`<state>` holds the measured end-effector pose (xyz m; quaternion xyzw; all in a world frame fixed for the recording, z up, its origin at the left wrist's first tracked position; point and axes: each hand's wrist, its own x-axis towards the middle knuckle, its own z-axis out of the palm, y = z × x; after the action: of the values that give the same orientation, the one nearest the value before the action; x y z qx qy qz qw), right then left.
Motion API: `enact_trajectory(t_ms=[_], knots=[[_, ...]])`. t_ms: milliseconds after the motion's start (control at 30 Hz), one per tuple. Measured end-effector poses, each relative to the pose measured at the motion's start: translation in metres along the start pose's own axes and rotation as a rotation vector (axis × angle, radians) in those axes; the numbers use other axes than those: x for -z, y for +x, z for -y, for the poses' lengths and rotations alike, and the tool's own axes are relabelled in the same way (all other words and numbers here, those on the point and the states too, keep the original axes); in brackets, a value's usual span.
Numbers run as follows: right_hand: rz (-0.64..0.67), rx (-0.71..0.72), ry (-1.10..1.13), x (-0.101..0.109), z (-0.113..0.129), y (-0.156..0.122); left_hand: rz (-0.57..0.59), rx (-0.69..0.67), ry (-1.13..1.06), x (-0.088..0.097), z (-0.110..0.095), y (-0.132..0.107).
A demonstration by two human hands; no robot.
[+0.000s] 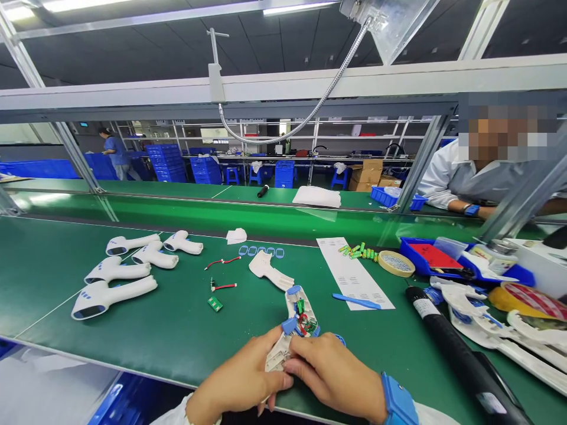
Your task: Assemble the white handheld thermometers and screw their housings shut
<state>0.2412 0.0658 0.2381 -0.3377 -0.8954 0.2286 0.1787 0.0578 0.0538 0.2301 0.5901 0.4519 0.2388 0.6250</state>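
The open white plastic gun-shaped housing (296, 321), packed with blue parts, a small green circuit board and red wiring, sits upright on its grip end near the near edge of the long green-topped table (168, 336), held between both hands. The left hand (239, 369) closes around the lower part of the housing from the left, and the right hand (336, 375) grips the same part from the right, its fingers curled over the white plastic. A blue wrist strap (398, 401) circles the right wrist. Just beyond the housing lies a loose white plastic shell half (270, 271). To its left are two short red-and-black wires (222, 262), a small green circuit board (215, 304), a row of blue rubber rings (261, 251) and four assembled white gun-shaped devices (113, 298). To the right, a white printed sheet (349, 271) carries a flat blue plastic strip (357, 301), and green cylindrical batteries (358, 252) lie beside a round tape roll (396, 263). A long black cylinder (456, 348) rests nearer the right edge, beyond it a blue plastic tray (425, 260). Across the table, a co-worker in a white coat (460, 183) rests one forearm on the far bench
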Motion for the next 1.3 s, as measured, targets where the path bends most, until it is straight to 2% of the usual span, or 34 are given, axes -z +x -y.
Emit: enact_trajectory(t_ms=[100, 233, 400, 500, 567, 633, 733, 833, 1000, 1100, 1167, 1233, 1300], knots=[[-0.049, -0.08, 0.288, 0.011, -0.002, -0.007, -0.051, 0.028, 0.084, 0.015, 0.0, 0.001], [-0.223, -0.247, 0.614, 0.026, -0.014, -0.009, -0.042, 0.058, 0.079, 0.031, 0.001, -0.002], [-0.515, -0.432, 1.007, 0.036, -0.03, 0.005, -0.045, 0.07, 0.021, 0.029, 0.004, -0.007], [-0.572, -0.462, 1.125, 0.038, -0.036, 0.009, -0.064, 0.075, -0.049, 0.025, 0.008, -0.008], [-0.505, -0.456, 1.101, 0.039, -0.037, 0.009, -0.105, 0.069, -0.067, 0.024, 0.012, -0.008], [-0.429, -0.44, 0.976, 0.039, -0.034, 0.009, -0.153, 0.053, -0.037, 0.024, 0.014, -0.007], [-0.416, -0.374, 0.69, 0.036, -0.022, 0.011, -0.219, 0.031, 0.047, 0.023, 0.013, -0.005], [-0.386, -0.316, 0.562, 0.024, -0.007, 0.02, -0.286, -0.032, 0.16, 0.019, 0.009, -0.004], [-0.326, -0.312, 0.687, -0.007, 0.005, 0.044, -0.575, -0.34, 0.382, -0.001, 0.013, 0.007], [-0.384, -0.258, 0.856, -0.015, 0.008, 0.056, -0.706, -0.353, 0.452, -0.017, 0.019, 0.015], [-0.424, -0.225, 0.89, -0.013, 0.01, 0.06, -0.715, -0.385, 0.411, -0.022, 0.02, 0.015], [-0.45, -0.211, 0.867, -0.007, 0.011, 0.06, -0.675, -0.412, 0.318, -0.017, 0.019, 0.011], [-0.464, -0.192, 0.717, -0.001, 0.01, 0.057, -0.598, -0.392, 0.208, -0.007, 0.016, 0.003]])
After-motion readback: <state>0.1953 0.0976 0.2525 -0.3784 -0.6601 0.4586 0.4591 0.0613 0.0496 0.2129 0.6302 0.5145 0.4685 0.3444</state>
